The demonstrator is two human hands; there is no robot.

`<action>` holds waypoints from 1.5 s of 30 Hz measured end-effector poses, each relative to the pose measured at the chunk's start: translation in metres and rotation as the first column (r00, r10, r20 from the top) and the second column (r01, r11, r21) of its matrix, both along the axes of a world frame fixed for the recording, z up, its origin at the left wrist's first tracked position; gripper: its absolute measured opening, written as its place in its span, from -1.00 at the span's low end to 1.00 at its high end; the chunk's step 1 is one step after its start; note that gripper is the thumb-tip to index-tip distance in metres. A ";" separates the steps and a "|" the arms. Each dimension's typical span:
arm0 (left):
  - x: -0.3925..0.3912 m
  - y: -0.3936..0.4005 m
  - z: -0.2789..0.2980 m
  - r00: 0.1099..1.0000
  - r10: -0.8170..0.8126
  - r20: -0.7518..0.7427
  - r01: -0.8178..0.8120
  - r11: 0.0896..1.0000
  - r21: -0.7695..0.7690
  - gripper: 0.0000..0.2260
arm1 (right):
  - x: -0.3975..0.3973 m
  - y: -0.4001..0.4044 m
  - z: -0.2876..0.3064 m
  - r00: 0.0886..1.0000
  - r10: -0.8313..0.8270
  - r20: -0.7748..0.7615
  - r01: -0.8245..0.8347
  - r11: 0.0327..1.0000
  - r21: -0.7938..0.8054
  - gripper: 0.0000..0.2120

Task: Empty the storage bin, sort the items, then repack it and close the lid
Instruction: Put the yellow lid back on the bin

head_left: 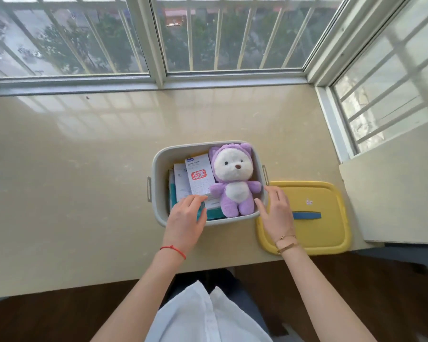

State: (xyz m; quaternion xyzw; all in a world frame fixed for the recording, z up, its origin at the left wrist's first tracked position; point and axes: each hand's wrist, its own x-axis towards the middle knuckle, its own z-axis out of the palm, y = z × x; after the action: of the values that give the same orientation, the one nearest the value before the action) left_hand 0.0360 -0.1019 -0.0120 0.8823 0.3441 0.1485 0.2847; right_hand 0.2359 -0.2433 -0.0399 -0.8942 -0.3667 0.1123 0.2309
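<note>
A grey storage bin (158,159) stands open on the beige sill. Inside, on the right, lies a purple and white plush bear (234,178), face up. To its left are white paper packets (199,174) and teal ones beneath. My left hand (187,218) hovers over the bin's near left corner, fingers spread on the packets, holding nothing. My right hand (276,211) is over the bin's right rim beside the bear's leg, fingers apart and empty. The yellow lid (314,203) with a blue handle lies flat to the right of the bin.
The wide beige sill (72,181) stretches left and behind the bin to the barred windows (208,45). A pale wall block (393,193) stands at the right past the lid. The sill's front edge drops to a dark floor.
</note>
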 end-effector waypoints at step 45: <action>0.145 -0.243 -0.027 0.921 0.350 -0.169 -0.384 0.887 -0.255 -0.36 | 0.166 -0.279 -0.022 0.849 -0.446 -0.282 0.436 0.894 -0.101 -0.55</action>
State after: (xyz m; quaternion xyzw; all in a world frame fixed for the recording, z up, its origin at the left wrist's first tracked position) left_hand 0.1814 -0.3453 -0.0388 0.7584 0.5390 0.0963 0.3537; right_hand 0.4023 -0.5225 -0.0614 -0.9308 -0.1106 0.1958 0.2883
